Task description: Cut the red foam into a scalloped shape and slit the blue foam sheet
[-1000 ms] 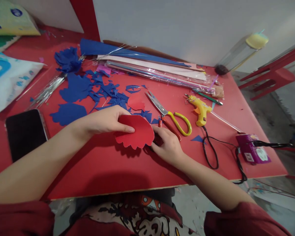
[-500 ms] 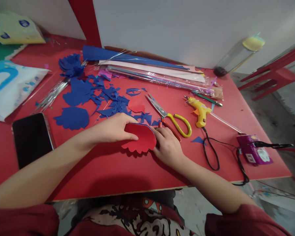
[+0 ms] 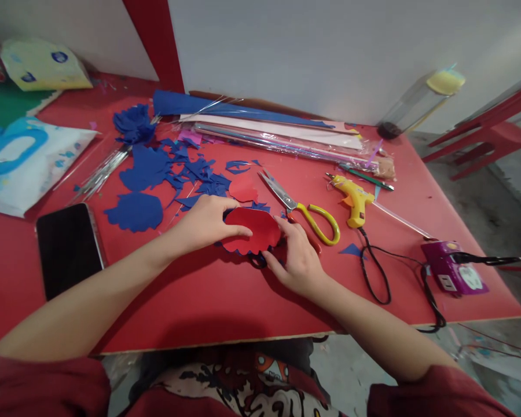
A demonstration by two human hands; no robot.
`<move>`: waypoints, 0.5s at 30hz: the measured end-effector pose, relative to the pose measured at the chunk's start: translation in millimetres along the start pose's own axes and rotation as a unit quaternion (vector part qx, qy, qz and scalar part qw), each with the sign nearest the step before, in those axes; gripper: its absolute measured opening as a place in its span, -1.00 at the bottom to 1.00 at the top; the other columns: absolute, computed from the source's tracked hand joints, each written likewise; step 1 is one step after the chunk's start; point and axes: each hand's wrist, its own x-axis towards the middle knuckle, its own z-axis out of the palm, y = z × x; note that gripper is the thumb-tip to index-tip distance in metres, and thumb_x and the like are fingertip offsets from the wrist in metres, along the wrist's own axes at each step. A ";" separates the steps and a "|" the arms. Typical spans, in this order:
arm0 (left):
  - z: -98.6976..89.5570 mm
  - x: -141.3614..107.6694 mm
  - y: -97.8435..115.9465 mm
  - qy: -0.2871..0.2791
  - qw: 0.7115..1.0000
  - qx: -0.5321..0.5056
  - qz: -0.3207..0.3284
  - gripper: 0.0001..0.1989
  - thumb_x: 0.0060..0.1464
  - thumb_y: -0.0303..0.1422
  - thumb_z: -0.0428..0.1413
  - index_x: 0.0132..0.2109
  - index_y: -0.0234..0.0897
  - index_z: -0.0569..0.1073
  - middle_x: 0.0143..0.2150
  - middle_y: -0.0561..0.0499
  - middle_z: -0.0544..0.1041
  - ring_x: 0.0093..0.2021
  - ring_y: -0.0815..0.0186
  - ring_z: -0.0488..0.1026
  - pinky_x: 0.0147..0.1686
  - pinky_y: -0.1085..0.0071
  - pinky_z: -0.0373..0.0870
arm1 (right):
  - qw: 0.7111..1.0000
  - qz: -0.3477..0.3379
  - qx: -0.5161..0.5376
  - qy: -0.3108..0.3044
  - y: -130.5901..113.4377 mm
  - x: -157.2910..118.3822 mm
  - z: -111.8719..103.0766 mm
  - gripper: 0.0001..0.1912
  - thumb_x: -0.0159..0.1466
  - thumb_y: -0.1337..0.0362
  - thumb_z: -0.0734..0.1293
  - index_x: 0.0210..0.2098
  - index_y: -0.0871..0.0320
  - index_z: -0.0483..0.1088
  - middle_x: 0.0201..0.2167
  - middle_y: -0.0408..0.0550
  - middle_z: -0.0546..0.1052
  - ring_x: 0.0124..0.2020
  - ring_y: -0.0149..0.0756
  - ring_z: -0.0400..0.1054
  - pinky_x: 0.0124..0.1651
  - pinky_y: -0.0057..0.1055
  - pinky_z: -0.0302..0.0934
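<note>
A red scalloped paper piece (image 3: 256, 227), with blue showing along its lower edge, is held above the table. My left hand (image 3: 212, 220) pinches its left side, thumb on the red face. At its right edge, my right hand (image 3: 298, 255) grips it with thumb and fingers. Just beyond the hands lie scissors (image 3: 316, 223) with yellow handles, and something red-handled is partly hidden beneath them. Blue paper scraps (image 3: 212, 184) and a small red paper piece (image 3: 243, 190) lie behind. Two blue scalloped shapes (image 3: 134, 212) (image 3: 144, 168) rest to the left.
A black phone (image 3: 69, 249) and a white-blue packet (image 3: 30, 162) lie left. A yellow glue gun (image 3: 353, 200) with a cord and a purple power block (image 3: 454, 266) are right. Rolled paper (image 3: 238, 110), wrapped sticks (image 3: 286, 142) and a blue paper flower (image 3: 134, 123) lie at the back.
The red piece has tilted and opened out, showing more of its face and blue at the lower edge. My right thumb has moved out below it. The view has shifted slightly.
</note>
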 end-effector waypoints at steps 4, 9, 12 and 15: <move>3.5 0.6 -1.8 -0.008 0.999 -0.047 -0.001 -0.67 -0.15 -0.11 0.19 -0.36 -0.31 0.52 -0.42 0.04 0.56 -0.42 0.33 0.43 -0.38 0.48 0.26 | 0.997 -0.033 0.066 0.037 0.1 2.8 -2.7 -0.56 0.21 0.38 0.21 0.08 0.13 0.11 -0.25 0.05 0.44 -0.23 -0.17 0.36 -0.18 -0.16 0.31; 5.1 2.1 -5.4 -0.004 0.999 -0.038 0.001 -0.53 -0.01 0.02 -0.01 -0.43 -0.34 0.46 -0.46 0.00 0.50 -0.43 0.32 0.38 -0.44 0.46 0.19 | 0.987 -0.052 0.136 0.070 -0.4 6.4 -7.7 -0.79 0.17 0.48 0.20 -0.22 0.11 0.29 -0.41 -0.05 0.45 -0.36 -0.27 0.38 -0.30 -0.29 0.30; 3.6 5.8 -11.2 0.004 0.999 -0.032 0.005 -0.53 0.05 -0.01 -0.11 -0.48 -0.33 0.40 -0.50 0.01 0.45 -0.47 0.35 0.33 -0.46 0.47 0.16 | 0.982 -0.005 0.171 0.083 0.3 5.9 -8.6 -0.77 0.14 0.50 0.19 -0.25 0.12 0.31 -0.40 -0.07 0.46 -0.43 -0.34 0.36 -0.36 -0.34 0.29; -3.4 9.5 -20.2 0.020 0.999 0.013 -0.029 -0.60 0.06 -0.08 -0.09 -0.48 -0.30 0.39 -0.52 0.04 0.43 -0.47 0.36 0.32 -0.46 0.47 0.14 | 0.973 0.068 0.206 0.075 2.6 4.3 -6.7 -0.77 0.16 0.47 0.19 -0.20 0.12 0.32 -0.33 -0.04 0.47 -0.43 -0.37 0.35 -0.37 -0.37 0.32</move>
